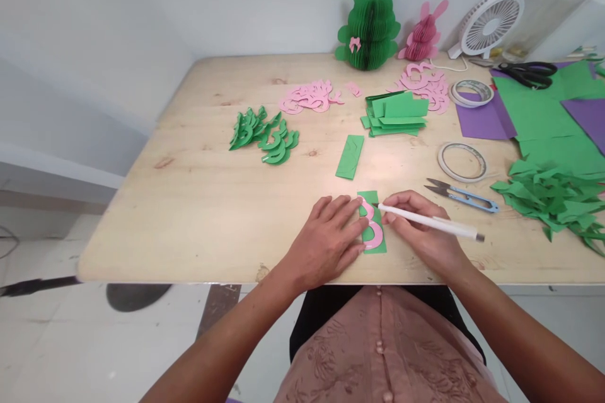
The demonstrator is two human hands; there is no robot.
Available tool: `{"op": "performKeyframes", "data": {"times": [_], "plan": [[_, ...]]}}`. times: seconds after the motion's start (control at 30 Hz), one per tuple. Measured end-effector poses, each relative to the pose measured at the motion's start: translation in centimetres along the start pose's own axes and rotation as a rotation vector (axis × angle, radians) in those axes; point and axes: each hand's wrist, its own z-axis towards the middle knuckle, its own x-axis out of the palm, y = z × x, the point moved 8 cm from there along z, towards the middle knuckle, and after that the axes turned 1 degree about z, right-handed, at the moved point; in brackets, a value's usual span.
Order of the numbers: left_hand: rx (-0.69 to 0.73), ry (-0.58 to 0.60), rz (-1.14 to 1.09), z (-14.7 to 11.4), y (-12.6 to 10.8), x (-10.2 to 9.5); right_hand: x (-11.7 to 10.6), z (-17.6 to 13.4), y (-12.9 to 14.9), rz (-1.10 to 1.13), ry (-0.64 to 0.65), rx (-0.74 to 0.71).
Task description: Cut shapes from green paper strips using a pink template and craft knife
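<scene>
My left hand [326, 239] lies flat with fingers spread, its fingertips pressing a pink curvy paper cutout [375, 236] onto a green paper strip [380, 199]. Between the fingers of my right hand [420, 230] is a white pen [432, 221], its tip touching the strip beside the cutout's upper curve. Farther back lies a single green strip [350, 157] with a faint line on it. Behind that is a stack of folded green strips [397, 114].
Blue-handled thread snips [466, 196], tape rolls [462, 162] and green scraps [553, 195] lie to the right. Green cutouts [276, 141] and pink cutouts [309, 97] sit farther back. A green honeycomb paper rabbit [371, 28], a pink one [423, 38] and a small fan [491, 25] stand by the wall.
</scene>
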Motion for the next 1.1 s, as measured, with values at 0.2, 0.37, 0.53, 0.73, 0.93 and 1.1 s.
{"op": "performKeyframes", "data": {"times": [0.2,0.37,0.53,0.73,0.93,1.1], "plan": [[-0.003,0.002,0.000,0.0,0.0,-0.1,0.0,-0.3,0.1,-0.125,-0.102,-0.091],[0.000,-0.001,-0.004,0.1,0.0,-0.2,0.1,-0.7,1.0,-0.232,-0.136,-0.191],[-0.006,0.006,-0.008,0.0,0.1,-0.1,0.3,-0.7,1.1,-0.290,-0.125,-0.215],[-0.009,0.005,-0.023,0.0,0.2,-0.1,0.5,-0.6,1.2,-0.327,-0.095,-0.205],[-0.006,0.011,-0.033,0.0,0.2,0.0,0.5,-0.5,1.2,-0.334,-0.103,-0.174],[-0.006,0.014,-0.028,0.1,0.1,-0.1,0.6,-0.5,1.2,-0.342,-0.096,-0.193]]}}
